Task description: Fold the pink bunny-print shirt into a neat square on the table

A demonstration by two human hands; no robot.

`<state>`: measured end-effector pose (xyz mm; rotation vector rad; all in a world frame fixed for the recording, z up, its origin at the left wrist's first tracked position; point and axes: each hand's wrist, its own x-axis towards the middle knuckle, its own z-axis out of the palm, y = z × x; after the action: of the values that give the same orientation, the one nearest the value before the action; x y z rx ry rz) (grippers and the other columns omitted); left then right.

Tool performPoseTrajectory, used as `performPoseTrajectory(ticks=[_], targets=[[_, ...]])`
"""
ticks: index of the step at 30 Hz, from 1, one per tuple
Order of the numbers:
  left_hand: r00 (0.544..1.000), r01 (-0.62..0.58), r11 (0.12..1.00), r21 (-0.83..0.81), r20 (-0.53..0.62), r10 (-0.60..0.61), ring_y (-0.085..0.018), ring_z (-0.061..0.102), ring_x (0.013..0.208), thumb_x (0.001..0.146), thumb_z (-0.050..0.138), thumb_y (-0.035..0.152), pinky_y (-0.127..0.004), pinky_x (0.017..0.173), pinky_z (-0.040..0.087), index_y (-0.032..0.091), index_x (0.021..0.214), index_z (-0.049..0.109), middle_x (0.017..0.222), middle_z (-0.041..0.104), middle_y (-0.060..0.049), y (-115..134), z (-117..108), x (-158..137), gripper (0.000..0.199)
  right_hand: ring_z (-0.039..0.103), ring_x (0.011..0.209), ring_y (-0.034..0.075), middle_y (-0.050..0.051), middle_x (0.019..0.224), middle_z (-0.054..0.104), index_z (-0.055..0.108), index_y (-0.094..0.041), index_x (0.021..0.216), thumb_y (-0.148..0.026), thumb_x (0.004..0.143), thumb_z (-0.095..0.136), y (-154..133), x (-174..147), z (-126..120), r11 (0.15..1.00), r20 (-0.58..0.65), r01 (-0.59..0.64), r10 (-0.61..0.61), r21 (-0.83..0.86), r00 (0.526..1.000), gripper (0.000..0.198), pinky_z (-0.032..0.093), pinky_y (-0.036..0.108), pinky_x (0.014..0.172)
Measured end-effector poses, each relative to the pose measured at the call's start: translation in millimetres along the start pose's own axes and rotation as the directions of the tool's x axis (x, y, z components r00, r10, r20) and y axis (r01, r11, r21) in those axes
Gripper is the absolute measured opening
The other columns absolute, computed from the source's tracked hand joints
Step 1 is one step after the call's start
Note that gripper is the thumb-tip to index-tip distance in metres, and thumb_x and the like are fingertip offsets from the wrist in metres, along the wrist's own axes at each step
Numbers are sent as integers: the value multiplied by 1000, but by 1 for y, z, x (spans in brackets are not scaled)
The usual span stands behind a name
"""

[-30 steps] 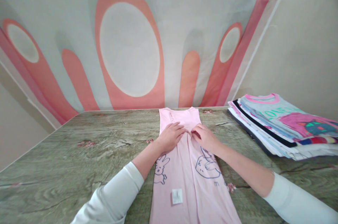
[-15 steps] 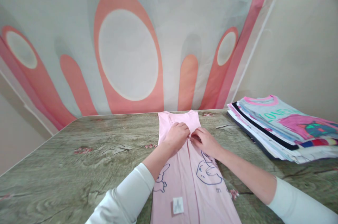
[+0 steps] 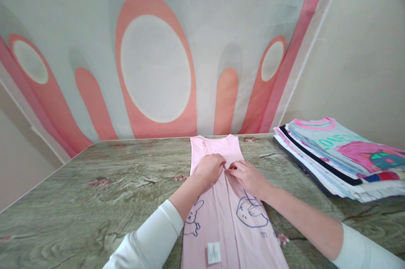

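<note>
A pink sleeveless garment [image 3: 209,222] lies spread lengthwise in front of me, its neck end near the table's far edge. Dark-blue rabbit line drawings run down both sides, and a white label [image 3: 214,253] shows low on it. A seam or opening edge runs along the middle. My left hand [image 3: 210,168] is closed, its fingertips pinching the fabric at this centre line. Just right of it, my right hand [image 3: 248,177] pinches the same line with thumb and forefinger. The fingertips nearly meet; whether a small fastener is between them is too small to tell.
A stack of folded clothes [image 3: 322,159] stands on the right side, topped by a grey shirt [image 3: 344,138] with pink neckband and green lettering. The wood-patterned tabletop [image 3: 126,201] extends to the left. Behind its far edge rises a wall hanging [image 3: 209,28] with coral shapes.
Both hands have shifted slightly down along the centre line, still pinching. The right fingers are drawn out a little straighter. The view has tilted slightly.
</note>
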<state>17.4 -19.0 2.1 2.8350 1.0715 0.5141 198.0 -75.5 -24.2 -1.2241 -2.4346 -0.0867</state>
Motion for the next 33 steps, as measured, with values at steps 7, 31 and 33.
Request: performPoseTrajectory(ticks=[7,31,33], targets=[[1000,12,980,-200,-15,-15,-18,59,96,81,48,15,-27,86,43,15,109,60,106,65,-7,-22,-5,-5,31,52,86,18,5,90,59,67,-25,98,-24,90,46,-6,1,-2,1000,-36,18,-18,0,999,22,40,32,76],[996,87,996,34,-27,-86,-15,59,83,83,52,19,-22,71,42,21,94,58,99,61,-1,-12,-20,-9,13,52,87,19,6,91,58,64,-22,103,-9,87,43,-5,2,-7,991,-21,7,-4,136,1000,30,43,34,78],[997,79,996,41,-14,-78,-16,59,84,83,51,18,-24,72,42,20,92,58,96,62,-2,-12,-18,-11,12,52,87,19,7,92,59,62,-20,103,-10,87,41,-4,2,-5,987,-26,-13,17,157,1000,28,43,35,79]])
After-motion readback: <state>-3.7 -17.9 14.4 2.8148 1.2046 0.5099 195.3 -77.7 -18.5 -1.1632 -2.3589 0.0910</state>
